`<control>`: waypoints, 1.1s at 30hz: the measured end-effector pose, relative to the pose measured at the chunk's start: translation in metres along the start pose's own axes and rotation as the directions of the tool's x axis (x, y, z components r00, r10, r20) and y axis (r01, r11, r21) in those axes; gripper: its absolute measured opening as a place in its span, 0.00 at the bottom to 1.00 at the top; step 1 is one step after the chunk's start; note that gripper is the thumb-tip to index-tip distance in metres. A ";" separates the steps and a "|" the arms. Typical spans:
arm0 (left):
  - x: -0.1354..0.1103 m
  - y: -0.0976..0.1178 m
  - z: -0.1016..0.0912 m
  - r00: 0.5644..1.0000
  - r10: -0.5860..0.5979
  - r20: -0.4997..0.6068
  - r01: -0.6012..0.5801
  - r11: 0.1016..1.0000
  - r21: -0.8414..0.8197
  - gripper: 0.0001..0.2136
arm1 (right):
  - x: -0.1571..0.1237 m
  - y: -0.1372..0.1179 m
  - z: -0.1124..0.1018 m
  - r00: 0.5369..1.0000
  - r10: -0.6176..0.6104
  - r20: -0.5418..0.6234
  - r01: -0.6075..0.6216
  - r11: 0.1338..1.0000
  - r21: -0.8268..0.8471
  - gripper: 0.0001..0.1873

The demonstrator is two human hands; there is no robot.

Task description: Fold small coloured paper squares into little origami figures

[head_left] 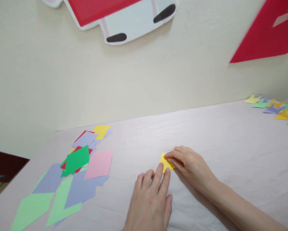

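A small piece of yellow paper point(166, 164), apparently folded, lies on the pale cloth in front of me. My left hand point(150, 199) rests palm down, fingers stretched out, with two fingertips on the paper's near left edge. From the right, my right hand point(188, 163) pinches the paper's right side between thumb and fingers, covering that part of it.
Loose coloured paper sheets overlap at the left, among them a green sheet point(77, 160) and a pink sheet point(99, 164). Several folded paper shapes point(272, 109) line the far right. A wall point(158, 80) with red decorations point(261, 35) rises behind the cloth-covered surface point(201, 128).
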State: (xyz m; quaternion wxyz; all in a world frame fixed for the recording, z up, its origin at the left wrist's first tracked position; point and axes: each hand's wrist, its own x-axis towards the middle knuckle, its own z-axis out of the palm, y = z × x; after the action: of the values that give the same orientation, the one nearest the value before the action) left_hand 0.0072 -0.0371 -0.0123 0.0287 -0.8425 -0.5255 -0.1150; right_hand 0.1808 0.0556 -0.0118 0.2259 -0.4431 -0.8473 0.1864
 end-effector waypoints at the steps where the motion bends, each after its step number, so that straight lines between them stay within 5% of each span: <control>1: 0.000 0.000 0.000 1.000 0.001 0.003 -0.001 1.000 -0.002 0.21 | 0.000 0.000 0.000 1.000 0.004 -0.002 -0.004 1.000 0.000 0.07; 25: 0.006 0.002 -0.006 0.997 -0.030 0.076 0.032 0.999 -0.032 0.19 | -0.006 -0.006 -0.001 0.999 0.026 -0.030 -0.023 0.996 0.085 0.08; 33: 0.005 0.003 -0.007 0.997 -0.028 0.071 0.030 0.999 -0.025 0.18 | -0.011 -0.011 -0.002 0.994 0.093 -0.053 -0.092 0.995 0.027 0.17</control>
State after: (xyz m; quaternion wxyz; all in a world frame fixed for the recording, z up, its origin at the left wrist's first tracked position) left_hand 0.0108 -0.0349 -0.0038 -0.0027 -0.8386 -0.5368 -0.0925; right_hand 0.1808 0.0405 -0.0067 0.2451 -0.4839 -0.8172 0.1949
